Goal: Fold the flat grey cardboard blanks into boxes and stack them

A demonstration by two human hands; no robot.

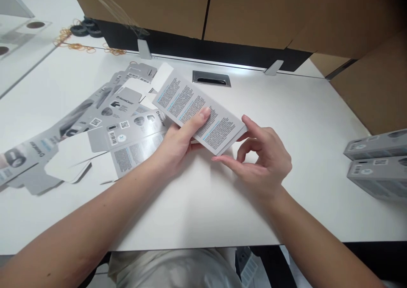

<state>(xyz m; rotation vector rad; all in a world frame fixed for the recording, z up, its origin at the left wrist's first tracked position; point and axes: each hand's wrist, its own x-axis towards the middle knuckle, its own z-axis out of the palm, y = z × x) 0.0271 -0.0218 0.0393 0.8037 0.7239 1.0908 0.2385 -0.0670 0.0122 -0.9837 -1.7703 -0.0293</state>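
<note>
A grey printed carton (199, 110) is tilted above the middle of the table, its text panel facing up. My left hand (182, 139) wraps round its near side, thumb pressed on the text and fingers underneath. At the carton's right end, my right hand (262, 154) pinches the end corners between thumb and forefinger, the other fingers curled. A white flap (163, 76) sticks out from the far left end of the carton. To the left lie several flat, unfolded cartons (127, 124) in an overlapping pile, close to my left hand.
Two formed cartons (378, 173) lie at the right edge of the table (222, 211). Brown partition panels (248, 16) stand along the back, held by clips. A recessed table socket (211, 79) is behind the carton. Rubber bands (78, 47) and black rolls (87, 27) lie back left.
</note>
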